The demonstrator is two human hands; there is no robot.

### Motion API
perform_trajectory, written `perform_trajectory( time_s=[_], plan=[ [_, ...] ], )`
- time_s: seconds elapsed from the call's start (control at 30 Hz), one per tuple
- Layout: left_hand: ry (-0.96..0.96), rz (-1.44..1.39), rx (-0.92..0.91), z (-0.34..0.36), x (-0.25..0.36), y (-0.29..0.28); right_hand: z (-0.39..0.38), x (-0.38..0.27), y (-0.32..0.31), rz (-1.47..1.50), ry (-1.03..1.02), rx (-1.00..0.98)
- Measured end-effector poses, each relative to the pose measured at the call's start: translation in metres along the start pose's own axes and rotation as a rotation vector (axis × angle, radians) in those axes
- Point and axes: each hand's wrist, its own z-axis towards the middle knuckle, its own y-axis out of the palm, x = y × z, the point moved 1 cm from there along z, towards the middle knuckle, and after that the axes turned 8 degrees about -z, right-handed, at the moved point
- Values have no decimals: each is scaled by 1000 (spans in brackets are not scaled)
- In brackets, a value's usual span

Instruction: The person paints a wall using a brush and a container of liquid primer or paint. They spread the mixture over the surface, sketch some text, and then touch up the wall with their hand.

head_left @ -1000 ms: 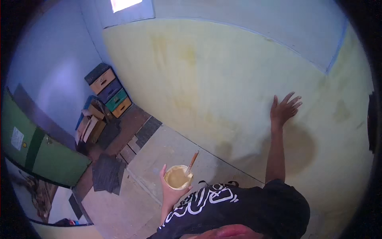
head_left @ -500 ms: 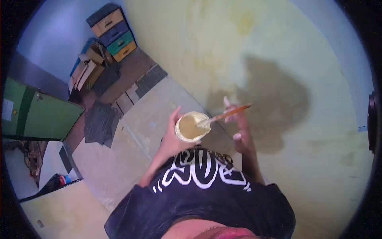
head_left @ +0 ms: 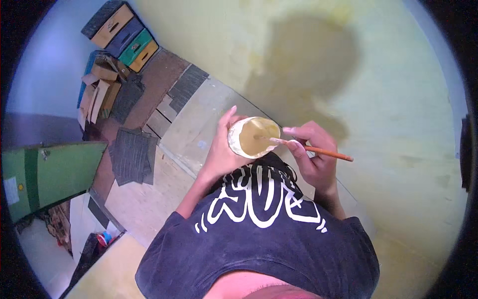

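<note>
A white cup [head_left: 235,141] with tan paint [head_left: 255,143] inside is held up in front of my chest. My left hand [head_left: 222,144] is closed around its left side, the thumb pointing up past the rim. My right hand [head_left: 316,154] is at the cup's right and pinches a thin paintbrush [head_left: 328,152] with an orange handle. The brush lies nearly level, its tip dipped into the paint and its handle end sticking out to the right. Paint smears coat the cup's inner wall and rim. The bristles are hidden in the paint.
A pale yellow-green wall [head_left: 398,124] rises on my right, with my shadow on it. At far left stand a drawer unit [head_left: 124,37], cardboard boxes [head_left: 102,94] and an open green door [head_left: 64,169]. Dark mats [head_left: 132,154] lie on the floor.
My right hand, fingers spread beside the brush earlier, has closed on the brush. The handle now slants down to the right. The cup has tilted and shifted slightly up and right.
</note>
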Motion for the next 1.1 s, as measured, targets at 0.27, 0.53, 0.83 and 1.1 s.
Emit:
perform_trajectory(
  time_s=[0.27, 0.53, 0.83, 1.1],
  plan=[
    [-191, -9, -39, 22, -21, -12, 25, 18, 10, -3, 61, -64],
    [-109, 29, -52, 80, -30, -20, 71, 52, -11, 143, 124, 65],
    [-90, -69, -81, 198, 2, -16, 145, 90, -46, 273, 259, 170],
    [-110, -60, -123, 264, -13, -22, 126, 162, -86, 508, 197, 334]
  ],
)
